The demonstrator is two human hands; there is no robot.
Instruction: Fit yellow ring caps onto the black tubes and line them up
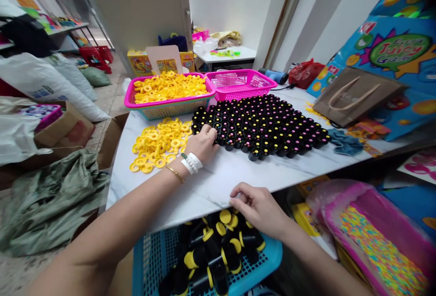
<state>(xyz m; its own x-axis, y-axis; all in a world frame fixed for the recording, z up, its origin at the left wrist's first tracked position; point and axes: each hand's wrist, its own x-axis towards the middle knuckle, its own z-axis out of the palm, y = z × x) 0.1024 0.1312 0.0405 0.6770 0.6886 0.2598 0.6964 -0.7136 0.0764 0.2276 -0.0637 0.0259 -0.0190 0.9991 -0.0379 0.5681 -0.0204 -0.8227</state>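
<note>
The left hand curls down onto the near edge of a dense block of upright black plastic cylinders with pink-dotted tops, on a white marble table. The right hand bends loosely at the table edge, above a blue plastic mesh basket of black-and-yellow cylinders at six o'clock (whether either hand grips anything, I can't tell). Loose yellow plastic rings lie at nine o'clock from the left hand.
</note>
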